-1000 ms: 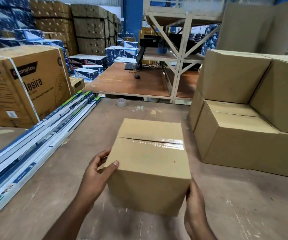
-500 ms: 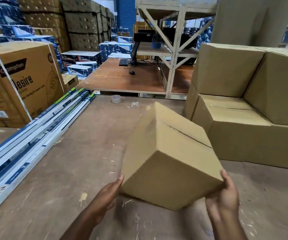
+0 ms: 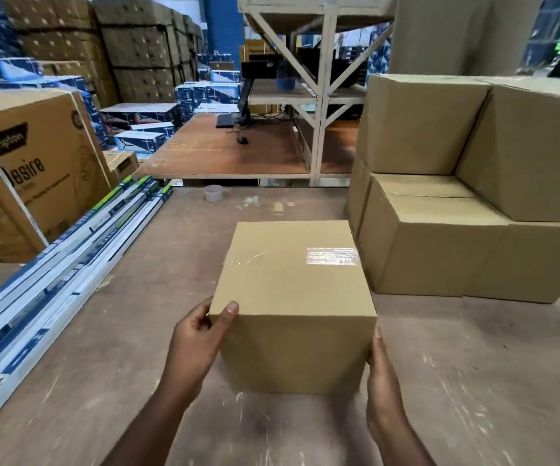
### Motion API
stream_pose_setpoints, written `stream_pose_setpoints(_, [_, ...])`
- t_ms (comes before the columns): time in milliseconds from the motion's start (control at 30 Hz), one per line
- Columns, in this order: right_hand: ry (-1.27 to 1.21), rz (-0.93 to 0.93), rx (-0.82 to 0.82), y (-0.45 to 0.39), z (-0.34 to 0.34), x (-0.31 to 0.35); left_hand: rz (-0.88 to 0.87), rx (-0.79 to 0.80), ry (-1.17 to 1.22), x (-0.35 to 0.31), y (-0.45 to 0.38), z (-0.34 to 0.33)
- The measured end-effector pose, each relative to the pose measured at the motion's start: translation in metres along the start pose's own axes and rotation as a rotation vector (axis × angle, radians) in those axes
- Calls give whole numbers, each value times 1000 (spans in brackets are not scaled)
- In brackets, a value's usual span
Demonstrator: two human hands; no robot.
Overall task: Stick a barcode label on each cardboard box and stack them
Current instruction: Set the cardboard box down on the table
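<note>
My left hand (image 3: 195, 344) grips the near left corner of the cardboard box (image 3: 293, 307), thumb hooked over the top edge and fingers curled round the side. My right hand (image 3: 383, 378) presses flat against its right face, fingers straight. The box sits between my fingers on the worn table (image 3: 103, 348), clear tape (image 3: 332, 256) glinting across its top beyond my thumb. Past my right fingers, just beside the box, stand the stacked boxes (image 3: 439, 230). Farther off sits a tape roll (image 3: 213, 193).

scuffed brown worktop (image 3: 103, 364) | white metal rack (image 3: 320, 95) | blue pillar (image 3: 223, 25) | stacked cartons behind (image 3: 137, 45)
</note>
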State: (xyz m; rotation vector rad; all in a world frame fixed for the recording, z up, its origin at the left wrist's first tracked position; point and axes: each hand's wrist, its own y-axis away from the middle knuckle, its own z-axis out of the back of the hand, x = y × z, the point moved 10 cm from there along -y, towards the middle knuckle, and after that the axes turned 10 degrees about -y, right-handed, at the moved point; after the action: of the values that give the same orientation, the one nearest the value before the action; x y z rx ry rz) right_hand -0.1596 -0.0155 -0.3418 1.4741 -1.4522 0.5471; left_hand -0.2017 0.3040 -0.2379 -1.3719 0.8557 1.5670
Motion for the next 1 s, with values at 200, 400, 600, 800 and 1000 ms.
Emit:
stream_pose_setpoints(200, [95, 49, 121, -7, -19, -2, 109, 259, -64, 85, -4, -21])
stream_pose_setpoints(400, [381, 53, 220, -13, -4, -25, 146, 102, -135, 125, 3, -16])
stream_pose_setpoints(600, [161, 422, 191, 13, -10, 48, -52, -103, -62, 49, 7, 17])
stream_pose_setpoints(800, [100, 507, 209, 7, -30, 66, -155, -93, 52, -1, -3, 15])
stream_pose_setpoints(1000, [197, 389, 241, -25, -22, 32, -112, 29, 17, 33, -20, -6])
